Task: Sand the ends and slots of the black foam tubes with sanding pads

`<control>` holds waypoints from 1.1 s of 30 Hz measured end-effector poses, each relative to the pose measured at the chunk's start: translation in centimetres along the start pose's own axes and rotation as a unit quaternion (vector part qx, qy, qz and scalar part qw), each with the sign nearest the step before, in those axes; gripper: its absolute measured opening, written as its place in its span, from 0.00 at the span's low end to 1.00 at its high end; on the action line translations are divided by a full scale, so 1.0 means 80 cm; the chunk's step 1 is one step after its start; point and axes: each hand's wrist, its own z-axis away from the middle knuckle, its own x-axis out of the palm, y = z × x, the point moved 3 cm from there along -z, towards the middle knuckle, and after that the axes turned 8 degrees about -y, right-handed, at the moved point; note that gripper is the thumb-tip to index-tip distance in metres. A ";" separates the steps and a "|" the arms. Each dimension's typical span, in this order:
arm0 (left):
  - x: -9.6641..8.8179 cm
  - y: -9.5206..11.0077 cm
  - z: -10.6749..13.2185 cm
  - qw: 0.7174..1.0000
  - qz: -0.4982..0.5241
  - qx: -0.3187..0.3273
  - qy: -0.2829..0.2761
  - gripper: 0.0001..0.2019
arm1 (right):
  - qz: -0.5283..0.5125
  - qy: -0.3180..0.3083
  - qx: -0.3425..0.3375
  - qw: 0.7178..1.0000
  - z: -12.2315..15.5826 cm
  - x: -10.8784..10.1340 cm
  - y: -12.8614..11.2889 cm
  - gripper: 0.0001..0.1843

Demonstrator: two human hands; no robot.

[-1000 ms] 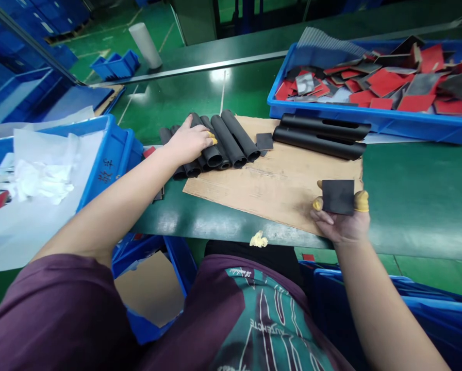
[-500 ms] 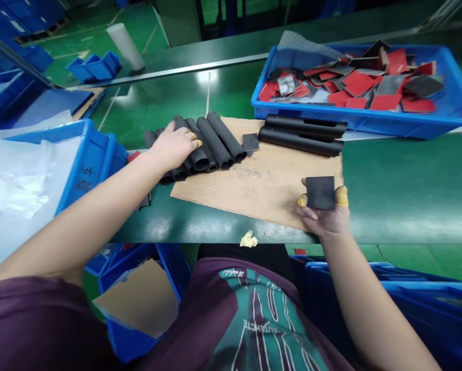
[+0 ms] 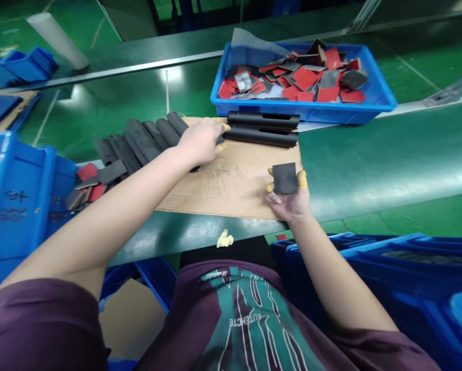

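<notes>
My left hand (image 3: 203,141) reaches across the cardboard sheet (image 3: 234,183), its yellow-capped fingertips apart on either side of a small dark square pad (image 3: 220,139). Whether they touch this pad I cannot tell. Just beyond those fingertips lie two glossy black tubes with long slots (image 3: 264,136). Several matte black tubes (image 3: 146,139) lie side by side to the left, partly covered by my left forearm. My right hand (image 3: 291,203), palm up, holds a black square pad (image 3: 285,178) by its edges between yellow-capped fingers, over the cardboard's right end.
Behind the cardboard stands a blue tray (image 3: 304,108) of red and black squares. More loose pieces (image 3: 95,183) lie left, beside blue bins (image 3: 22,190). A crumpled yellowish scrap (image 3: 225,238) sits at the table's front edge. Blue crates (image 3: 385,268) stand below right.
My left hand has moved right, from the matte tubes to the small pad beside the glossy tubes. My right hand still holds its pad. The camera view has turned right.
</notes>
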 end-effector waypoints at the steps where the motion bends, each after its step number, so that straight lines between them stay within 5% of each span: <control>1: 0.006 0.015 -0.020 1.000 0.006 0.001 -0.021 0.27 | -0.017 0.013 -0.003 1.000 -0.002 -0.002 0.000 0.38; 8: 0.039 0.075 -0.109 0.997 -0.001 0.015 -0.081 0.33 | -0.080 0.011 0.043 0.996 -0.007 -0.001 -0.002 0.42; 16: 0.054 0.073 -0.143 0.996 0.018 0.001 -0.093 0.35 | -0.099 0.016 0.041 0.994 -0.013 -0.002 -0.004 0.42; 20: 0.049 0.078 -0.146 0.995 0.014 0.004 -0.096 0.30 | -0.081 0.006 0.033 0.996 -0.011 -0.002 -0.001 0.30; 23: 0.036 0.085 -0.134 0.995 0.019 0.005 -0.094 0.29 | -0.065 0.009 0.013 0.998 -0.004 -0.003 -0.002 0.23; 28: 0.018 0.084 -0.071 0.993 0.081 0.008 -0.089 0.31 | 0.031 0.060 -0.082 0.994 0.018 -0.007 -0.014 0.28; 33: 0.025 0.080 0.015 0.967 0.093 0.031 -0.236 0.29 | 0.158 0.087 -0.136 0.974 0.046 -0.011 -0.023 0.34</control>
